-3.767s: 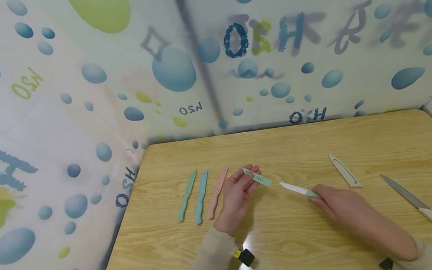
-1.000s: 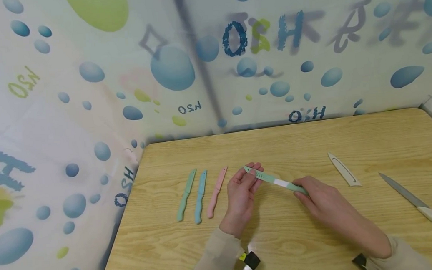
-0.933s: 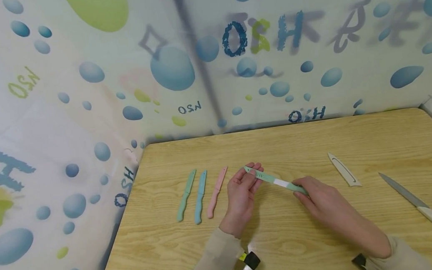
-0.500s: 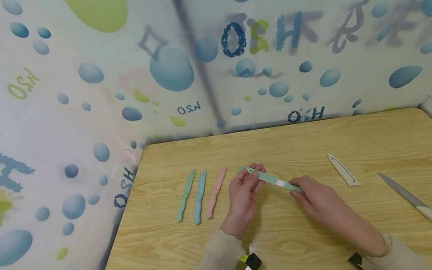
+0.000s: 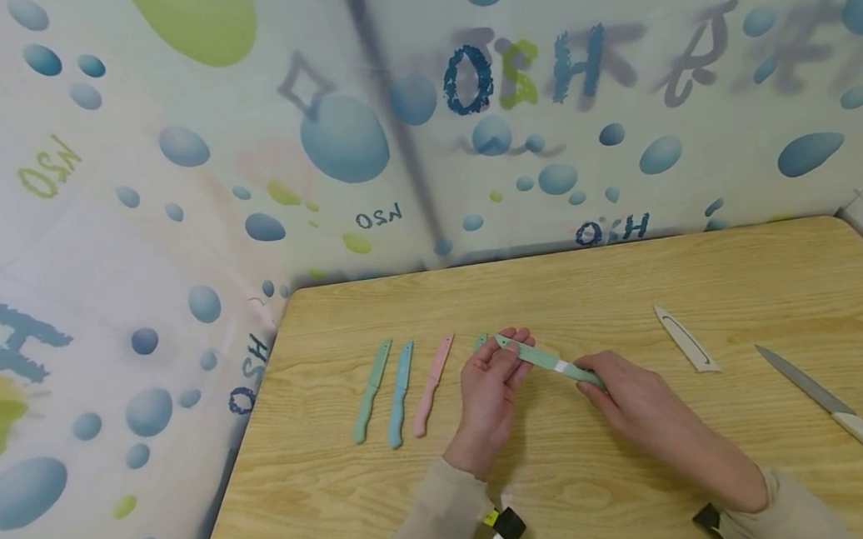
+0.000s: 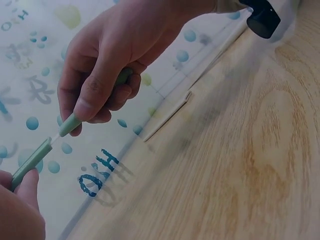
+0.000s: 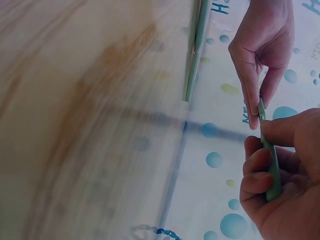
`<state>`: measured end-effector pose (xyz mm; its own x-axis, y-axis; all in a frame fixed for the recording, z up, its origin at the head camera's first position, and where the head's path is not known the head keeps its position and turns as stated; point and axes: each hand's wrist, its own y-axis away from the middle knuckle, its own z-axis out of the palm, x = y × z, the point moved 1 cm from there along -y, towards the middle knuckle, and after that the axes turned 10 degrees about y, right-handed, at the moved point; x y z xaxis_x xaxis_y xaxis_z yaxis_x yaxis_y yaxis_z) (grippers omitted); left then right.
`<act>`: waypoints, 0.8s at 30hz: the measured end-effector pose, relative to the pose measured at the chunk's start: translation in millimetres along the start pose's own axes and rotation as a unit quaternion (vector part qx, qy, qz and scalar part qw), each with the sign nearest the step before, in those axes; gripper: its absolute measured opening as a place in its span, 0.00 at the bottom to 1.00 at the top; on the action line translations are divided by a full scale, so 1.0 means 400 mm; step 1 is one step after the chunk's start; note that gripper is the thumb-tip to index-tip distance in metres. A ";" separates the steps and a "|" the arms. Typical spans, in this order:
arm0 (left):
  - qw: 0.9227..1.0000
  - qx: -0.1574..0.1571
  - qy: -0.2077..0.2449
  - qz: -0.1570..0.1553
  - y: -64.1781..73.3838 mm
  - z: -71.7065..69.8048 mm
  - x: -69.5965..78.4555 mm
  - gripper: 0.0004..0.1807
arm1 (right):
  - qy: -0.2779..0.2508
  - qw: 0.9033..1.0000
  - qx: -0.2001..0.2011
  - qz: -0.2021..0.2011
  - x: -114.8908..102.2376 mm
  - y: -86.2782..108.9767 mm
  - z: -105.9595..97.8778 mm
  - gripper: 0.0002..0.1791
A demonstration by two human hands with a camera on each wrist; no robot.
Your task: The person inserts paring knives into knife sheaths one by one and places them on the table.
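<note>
My left hand (image 5: 485,395) pinches a green knife sheath (image 5: 537,356) between thumb and fingers, above the table. My right hand (image 5: 639,397) grips the green handle (image 5: 589,374) of a small knife. The knife's white blade (image 5: 562,366) is mostly inside the sheath; a short strip shows between sheath and handle. In the left wrist view the handle (image 6: 70,123) and sheath (image 6: 32,162) lie in line, tilted. Curled fingers wrap the handle (image 7: 273,172) in the right wrist view. Behind my left hand a green tip (image 5: 481,341) shows on the table; the hand hides the rest.
Left on the wooden table (image 5: 553,294) lie green (image 5: 372,392), blue (image 5: 400,395) and pink (image 5: 434,386) sheathed knives in a row. To the right are a cream sheath (image 5: 686,338) and a large knife (image 5: 835,408), its grey blade bare. A patterned wall (image 5: 433,177) stands behind.
The blade, apart from the sheath 3.8 s ago, has slid into it, and its white strip has shortened. My left hand has shifted slightly right, uncovering the green tip behind it.
</note>
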<state>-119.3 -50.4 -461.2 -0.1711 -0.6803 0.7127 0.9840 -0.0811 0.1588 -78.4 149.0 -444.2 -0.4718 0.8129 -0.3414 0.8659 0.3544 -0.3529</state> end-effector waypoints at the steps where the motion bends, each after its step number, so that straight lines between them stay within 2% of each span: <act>1: 1.000 0.002 0.002 0.000 0.000 0.000 0.000 0.16 | 0.001 1.000 -0.001 0.001 -0.001 -0.001 0.000 0.14; 16: 1.000 0.014 0.007 -0.003 0.005 -0.003 -0.005 0.16 | -0.004 1.000 -0.014 0.006 -0.008 -0.014 0.012 0.14; 24: 1.000 0.012 0.004 0.005 0.007 0.003 -0.011 0.17 | -0.010 1.000 -0.018 0.011 -0.010 -0.018 0.017 0.13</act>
<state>-115.9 -46.8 -463.1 -0.1613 -0.6873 0.7082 0.9840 -0.0572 0.1686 -83.7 139.9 -446.4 -0.4563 0.8110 -0.3661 0.8809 0.3537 -0.3145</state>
